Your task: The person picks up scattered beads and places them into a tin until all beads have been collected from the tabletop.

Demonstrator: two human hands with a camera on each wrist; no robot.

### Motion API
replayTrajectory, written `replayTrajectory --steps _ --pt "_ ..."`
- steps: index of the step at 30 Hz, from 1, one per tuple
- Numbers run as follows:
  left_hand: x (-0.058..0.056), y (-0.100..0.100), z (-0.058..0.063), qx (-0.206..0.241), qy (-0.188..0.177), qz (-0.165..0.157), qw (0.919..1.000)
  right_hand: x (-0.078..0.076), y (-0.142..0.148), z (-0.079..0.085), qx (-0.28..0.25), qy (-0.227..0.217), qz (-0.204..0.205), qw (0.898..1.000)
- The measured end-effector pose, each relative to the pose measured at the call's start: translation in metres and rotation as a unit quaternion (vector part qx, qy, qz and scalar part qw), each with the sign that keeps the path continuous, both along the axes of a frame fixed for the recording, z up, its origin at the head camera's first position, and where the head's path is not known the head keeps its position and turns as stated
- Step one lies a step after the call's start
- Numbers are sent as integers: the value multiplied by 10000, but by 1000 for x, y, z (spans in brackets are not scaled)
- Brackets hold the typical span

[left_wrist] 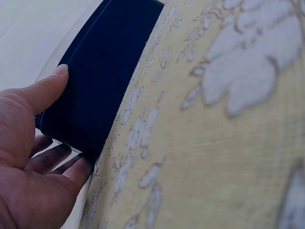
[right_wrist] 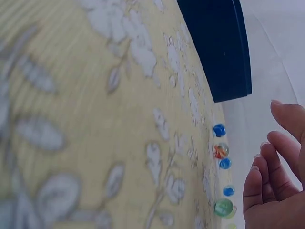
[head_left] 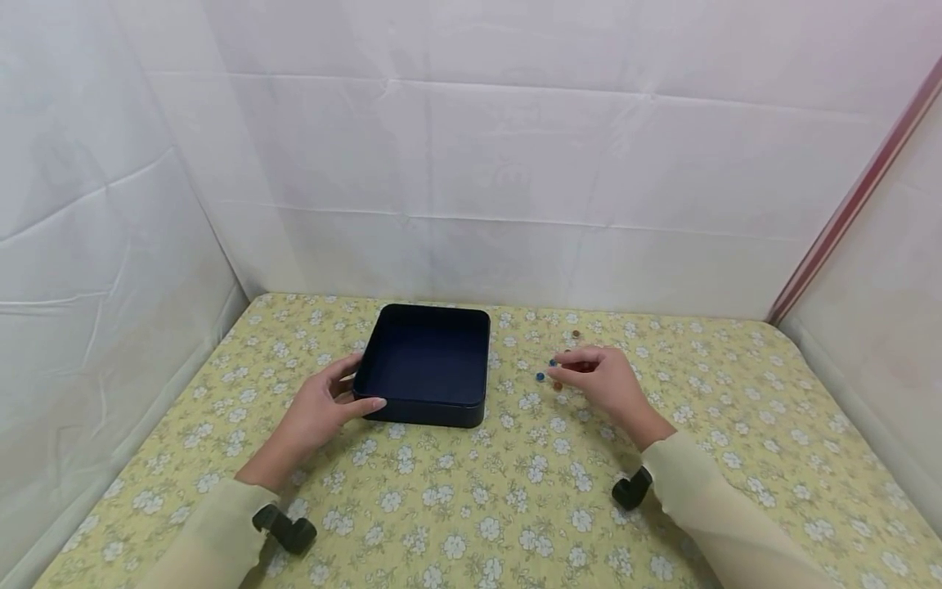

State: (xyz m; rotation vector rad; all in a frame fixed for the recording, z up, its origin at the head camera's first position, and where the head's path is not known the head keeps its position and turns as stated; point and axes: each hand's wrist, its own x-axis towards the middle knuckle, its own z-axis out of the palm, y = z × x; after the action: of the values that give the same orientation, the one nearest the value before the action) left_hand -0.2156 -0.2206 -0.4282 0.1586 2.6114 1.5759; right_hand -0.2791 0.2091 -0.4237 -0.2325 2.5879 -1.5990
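A dark blue, square open box (head_left: pixel 434 413) stands left of centre in the head view. At its near left corner my left hand (head_left: pixel 324 402) grips it, thumb over the front rim and fingers along the left side. My right hand (head_left: pixel 599 378) hovers over several small glass marbles, thumb and fingertips apart with nothing between them. Two are blue, one marble (head_left: pixel 540 377) lying left of the fingertips. An orange marble (head_left: pixel 558 386) is just below them. The right wrist view also shows a green marble (right_wrist: pixel 223 207); the hand hides part of the group in the head view.
Yellow flowered cloth (head_left: pixel 478 507) covers the table. White sheeting (head_left: pixel 471 147) rises behind it and at both sides. A reddish strip (head_left: pixel 854 196) runs down the right corner. Another brownish marble (head_left: pixel 576 334) lies farther back. Each wrist wears a black camera mount (head_left: pixel 633 489).
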Motion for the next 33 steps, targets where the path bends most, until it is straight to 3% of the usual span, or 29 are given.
replayTrajectory --steps 21,28,33 --pt "0 0 -2 4 14 20 10000 3 35 -8 726 -152 -242 9970" --pt "0 0 -2 43 0 15 10000 8 38 -3 1097 44 -130 9939" --pt "-1 0 -2 8 31 5 10000 11 39 -1 1180 -49 -91 9930"
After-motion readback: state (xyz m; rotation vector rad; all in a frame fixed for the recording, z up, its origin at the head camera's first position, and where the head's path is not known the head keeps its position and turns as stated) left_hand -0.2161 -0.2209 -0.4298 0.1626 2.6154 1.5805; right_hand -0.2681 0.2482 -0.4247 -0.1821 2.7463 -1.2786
